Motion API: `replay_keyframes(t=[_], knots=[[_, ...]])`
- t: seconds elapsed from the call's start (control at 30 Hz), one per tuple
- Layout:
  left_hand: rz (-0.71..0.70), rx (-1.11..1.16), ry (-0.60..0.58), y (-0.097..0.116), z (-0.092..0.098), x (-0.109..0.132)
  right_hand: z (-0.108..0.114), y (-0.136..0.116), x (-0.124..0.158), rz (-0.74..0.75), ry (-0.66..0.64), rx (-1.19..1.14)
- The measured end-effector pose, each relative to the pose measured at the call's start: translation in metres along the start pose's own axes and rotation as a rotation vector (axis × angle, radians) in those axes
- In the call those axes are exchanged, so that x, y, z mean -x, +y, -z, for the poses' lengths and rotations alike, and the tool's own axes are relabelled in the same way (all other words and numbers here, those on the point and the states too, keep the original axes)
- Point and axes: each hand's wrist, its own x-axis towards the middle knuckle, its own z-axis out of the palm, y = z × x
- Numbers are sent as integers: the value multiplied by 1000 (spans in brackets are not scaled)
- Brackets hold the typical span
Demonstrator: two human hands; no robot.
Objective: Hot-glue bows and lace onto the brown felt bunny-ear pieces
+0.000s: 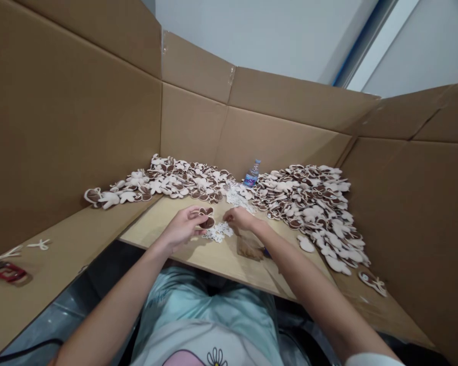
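Note:
My left hand (pixel 185 225) is closed on a small brown and cream plush piece (pixel 206 217) with two ear-like lobes, held just above the wooden board (pixel 229 262). My right hand (pixel 239 218) has its fingers curled down onto a little heap of white snowflake-shaped bits (pixel 218 233) on the board; what it pinches is too small to make out. Both hands sit close together at the middle of the board.
Two big piles of brown and cream plush pieces lie at the back left (pixel 168 182) and right (pixel 316 203). A water bottle (pixel 252 174) stands between them. Tall cardboard walls (pixel 72 117) surround the board. A red object (pixel 6 272) lies far left.

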Motion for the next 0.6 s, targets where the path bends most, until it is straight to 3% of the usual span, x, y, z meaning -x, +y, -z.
replay_keyframes(t=[0.1, 0.23, 0.6], knots=[[-9, 10, 27, -3, 1, -1, -3, 5, -8, -7, -125, 24], [-26, 28, 56, -4, 2, -2, -6, 5, -7, -32, -187, 51], [-21, 39, 85, -10, -1, -6, -5, 13, -4, -40, -151, -31]])
